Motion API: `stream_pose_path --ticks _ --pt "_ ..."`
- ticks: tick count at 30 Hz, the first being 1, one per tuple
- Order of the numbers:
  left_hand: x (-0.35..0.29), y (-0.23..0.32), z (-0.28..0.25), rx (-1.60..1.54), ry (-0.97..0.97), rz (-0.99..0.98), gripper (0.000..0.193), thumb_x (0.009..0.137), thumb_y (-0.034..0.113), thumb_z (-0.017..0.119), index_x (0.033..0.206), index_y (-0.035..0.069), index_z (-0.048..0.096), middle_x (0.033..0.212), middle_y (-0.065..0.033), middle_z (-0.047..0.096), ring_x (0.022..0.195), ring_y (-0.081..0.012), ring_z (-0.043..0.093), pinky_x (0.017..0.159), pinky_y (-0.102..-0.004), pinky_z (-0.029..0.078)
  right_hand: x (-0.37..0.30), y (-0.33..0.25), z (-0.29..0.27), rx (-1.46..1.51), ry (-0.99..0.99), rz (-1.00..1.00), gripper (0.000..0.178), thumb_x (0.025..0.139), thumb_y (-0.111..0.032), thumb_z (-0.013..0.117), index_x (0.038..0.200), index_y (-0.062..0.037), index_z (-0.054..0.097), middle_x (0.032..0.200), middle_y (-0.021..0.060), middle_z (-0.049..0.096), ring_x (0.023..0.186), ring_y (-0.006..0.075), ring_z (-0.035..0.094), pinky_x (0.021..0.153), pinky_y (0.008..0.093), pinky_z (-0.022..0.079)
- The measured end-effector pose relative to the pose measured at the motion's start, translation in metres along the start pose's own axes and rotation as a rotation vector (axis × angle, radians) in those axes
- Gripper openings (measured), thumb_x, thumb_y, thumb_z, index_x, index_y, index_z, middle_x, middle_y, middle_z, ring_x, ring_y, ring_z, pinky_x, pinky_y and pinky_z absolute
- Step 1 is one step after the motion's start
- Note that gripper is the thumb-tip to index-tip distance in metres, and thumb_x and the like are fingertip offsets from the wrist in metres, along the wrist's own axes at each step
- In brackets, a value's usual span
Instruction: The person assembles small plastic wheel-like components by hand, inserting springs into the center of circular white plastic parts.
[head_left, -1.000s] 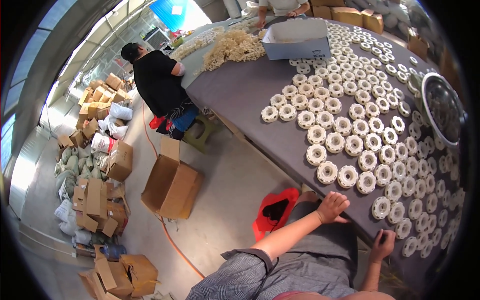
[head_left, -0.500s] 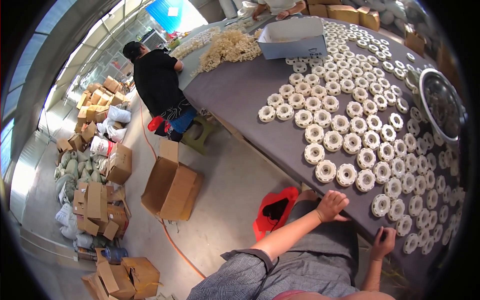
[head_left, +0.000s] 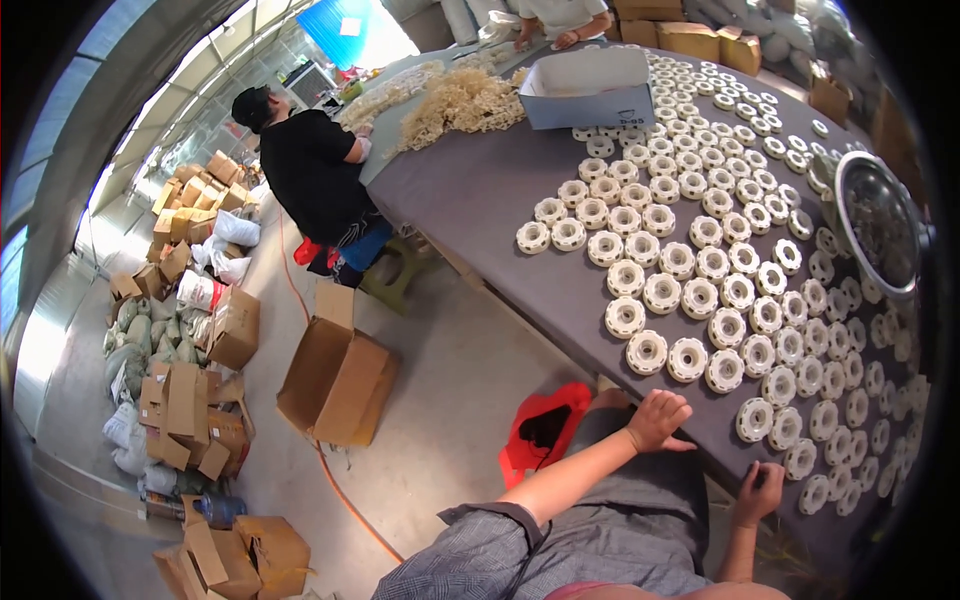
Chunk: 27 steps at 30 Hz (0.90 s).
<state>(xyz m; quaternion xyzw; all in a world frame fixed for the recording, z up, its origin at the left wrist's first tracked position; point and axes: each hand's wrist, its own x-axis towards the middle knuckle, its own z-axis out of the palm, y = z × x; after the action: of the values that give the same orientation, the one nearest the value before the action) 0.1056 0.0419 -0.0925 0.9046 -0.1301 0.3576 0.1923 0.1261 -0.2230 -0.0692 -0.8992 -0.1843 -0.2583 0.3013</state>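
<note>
The person's left hand [head_left: 658,420] rests at the edge of the grey table [head_left: 470,195], lower right of centre, fingers curled; whether it grips anything cannot be told. The right hand [head_left: 762,490], farther right and lower, is also curled, its contents unclear. White rings [head_left: 738,279] cover the table across the frame's right side, near a metal bowl [head_left: 880,225].

Left hand [head_left: 658,420], fingers curled, at the near edge of the tabletop [head_left: 470,190]; right hand [head_left: 760,492] farther right along it; white notched rings [head_left: 724,371] beyond both. Toward the far edge, a blue box [head_left: 588,112]; near the right edge, a metal bowl [head_left: 880,222].
</note>
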Motion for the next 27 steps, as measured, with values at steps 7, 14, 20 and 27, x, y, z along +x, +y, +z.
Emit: stream_pose_path --ticks 7,14,20,27 --pt "-0.006 -0.004 0.006 -0.016 -0.038 0.007 0.063 0.063 0.057 0.064 0.098 0.008 0.048 0.098 -0.0084 0.047 0.092 -0.0255 0.047 0.083 -0.0381 0.035 0.0 0.001 0.0 0.011 -0.005 0.004 0.012 0.077 0.0 0.062 0.076 -0.0014 0.05 0.074 0.0121 0.051 0.068 0.0291 0.053 0.06 0.0364 0.043" --pt "-0.001 -0.003 0.003 0.02 0.006 0.037 0.061 0.062 0.058 0.065 0.094 0.009 0.05 0.095 -0.006 0.049 0.087 -0.0225 0.048 0.079 -0.0355 0.038 0.001 0.0 -0.001 0.023 -0.003 0.017 0.012 0.077 0.001 0.062 0.077 -0.0003 0.05 0.074 0.0132 0.052 0.068 0.0298 0.053 0.061 0.0367 0.043" --pt "-0.01 -0.005 0.012 -0.004 -0.02 0.028 0.063 0.063 0.058 0.062 0.098 0.008 0.049 0.099 -0.0087 0.048 0.092 -0.025 0.048 0.083 -0.0385 0.036 0.001 0.0 -0.002 0.039 -0.03 0.02 0.012 0.077 0.002 0.062 0.077 0.0005 0.05 0.073 0.0137 0.052 0.068 0.0301 0.053 0.061 0.0369 0.043" --pt "-0.003 -0.003 0.006 0.022 0.003 0.047 0.061 0.063 0.059 0.064 0.094 0.009 0.049 0.096 -0.0064 0.048 0.087 -0.0227 0.048 0.078 -0.0357 0.038 0.002 0.001 -0.003 0.037 -0.015 0.005 0.012 0.077 0.003 0.062 0.077 0.0003 0.05 0.074 0.0137 0.052 0.067 0.0297 0.053 0.061 0.0367 0.043"
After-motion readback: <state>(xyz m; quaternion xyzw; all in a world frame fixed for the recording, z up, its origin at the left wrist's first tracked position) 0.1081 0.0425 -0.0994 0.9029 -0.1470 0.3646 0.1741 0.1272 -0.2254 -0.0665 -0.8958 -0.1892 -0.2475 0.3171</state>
